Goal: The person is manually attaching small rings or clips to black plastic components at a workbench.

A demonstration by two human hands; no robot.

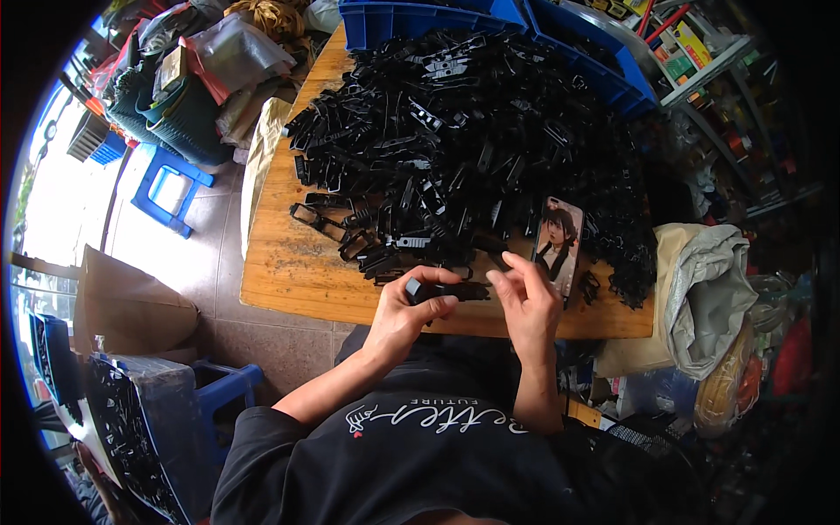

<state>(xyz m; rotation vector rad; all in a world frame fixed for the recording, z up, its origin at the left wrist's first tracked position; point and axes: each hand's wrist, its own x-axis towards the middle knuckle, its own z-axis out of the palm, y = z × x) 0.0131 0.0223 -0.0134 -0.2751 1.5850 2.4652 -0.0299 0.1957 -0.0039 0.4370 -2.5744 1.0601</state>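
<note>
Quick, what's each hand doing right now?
Left hand: closed, holding a black plastic part.
Right hand: looks pinched closed, seemingly holding another black piece.

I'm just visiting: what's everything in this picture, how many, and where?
Table: one, brown wood, centre
Loose parts: too many to count, black, piled on the table
Crates: two, blue, beyond the pile
Phone-shaped item: one, pinkish with a portrait, right
Stools: two, blue, left floor
Large bag: one, brown, left floor
Sack: one, grey, right of the table
Mixed clutter: uncountable, many colours, both sides
Shirt: one, black, bottom
Left hand: one, bare, grip around a black part
Right hand: one, bare, grip's contents unclear
</note>
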